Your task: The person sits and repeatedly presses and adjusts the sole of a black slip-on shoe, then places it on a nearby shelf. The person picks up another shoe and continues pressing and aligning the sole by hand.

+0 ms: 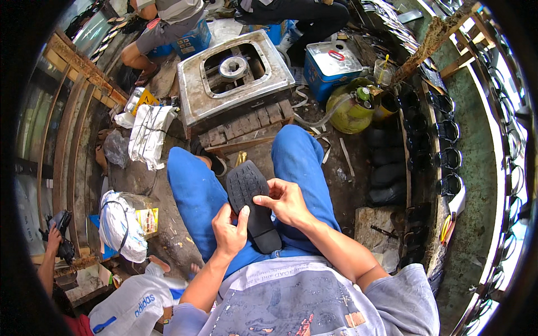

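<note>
A black shoe sole (pixel 250 193) with a ribbed, patterned tread faces up above my lap, its toe end pointing away from me. My left hand (pixel 228 231) grips its left edge, thumb lying on the tread. From the right, my right hand (pixel 284 203) holds the other edge, its thumb pressed on the sole near the middle. The fingers under the sole are mostly hidden. My knees in blue jeans (pixel 196 187) stand apart on both sides of it.
Ahead stands a metal gas stove (pixel 193 92) on a wooden slat stand. Right of it are a green gas cylinder (pixel 350 109) and a blue tin (pixel 330 67). White bundles (pixel 148 134) lie left. Shelves of black footwear (pixel 412 151) line the right. Other people sit ahead and at lower left.
</note>
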Demonstrator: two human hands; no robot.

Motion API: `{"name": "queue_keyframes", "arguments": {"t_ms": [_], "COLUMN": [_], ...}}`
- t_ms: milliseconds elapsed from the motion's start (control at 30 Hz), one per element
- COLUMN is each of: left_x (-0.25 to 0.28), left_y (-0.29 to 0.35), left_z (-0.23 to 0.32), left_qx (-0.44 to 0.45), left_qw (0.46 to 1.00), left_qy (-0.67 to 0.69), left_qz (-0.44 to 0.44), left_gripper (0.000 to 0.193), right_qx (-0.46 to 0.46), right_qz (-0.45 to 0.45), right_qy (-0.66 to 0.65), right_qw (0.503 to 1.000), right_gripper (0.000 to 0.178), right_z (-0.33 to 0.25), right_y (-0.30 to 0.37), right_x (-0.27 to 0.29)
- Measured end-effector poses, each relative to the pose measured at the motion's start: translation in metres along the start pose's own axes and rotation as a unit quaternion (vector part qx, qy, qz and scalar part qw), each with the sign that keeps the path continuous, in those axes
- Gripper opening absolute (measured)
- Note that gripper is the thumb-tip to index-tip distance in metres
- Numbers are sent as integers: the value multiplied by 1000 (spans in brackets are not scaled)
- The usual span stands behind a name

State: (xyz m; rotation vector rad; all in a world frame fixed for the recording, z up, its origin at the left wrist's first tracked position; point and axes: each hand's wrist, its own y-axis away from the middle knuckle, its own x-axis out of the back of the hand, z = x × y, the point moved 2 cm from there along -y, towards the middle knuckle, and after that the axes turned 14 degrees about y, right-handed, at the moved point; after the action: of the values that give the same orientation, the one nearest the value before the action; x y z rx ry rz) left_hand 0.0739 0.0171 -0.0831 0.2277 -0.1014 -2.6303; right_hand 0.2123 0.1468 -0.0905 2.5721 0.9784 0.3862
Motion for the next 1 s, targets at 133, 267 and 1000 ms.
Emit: {"name": "queue_keyframes", "arguments": {"t_ms": [133, 267, 1000], "left_x": [19, 28, 15], "left_y": [-21, -39, -49], "left_z": [9, 21, 33], "left_qx": [77, 50, -20], "left_qw": [987, 991, 992], "left_qy": [121, 73, 120], "left_qz": [-67, -98, 12], "left_gripper": [39, 36, 20], "right_qx": [40, 122, 74], "right_qz": [-66, -51, -132], "right_qy": [-41, -102, -73], "right_qw": [996, 986, 986], "right_gripper": [20, 25, 19], "right_z": [-7, -21, -43], "right_y": [-3, -12, -46], "right_x": [12, 12, 14]}}
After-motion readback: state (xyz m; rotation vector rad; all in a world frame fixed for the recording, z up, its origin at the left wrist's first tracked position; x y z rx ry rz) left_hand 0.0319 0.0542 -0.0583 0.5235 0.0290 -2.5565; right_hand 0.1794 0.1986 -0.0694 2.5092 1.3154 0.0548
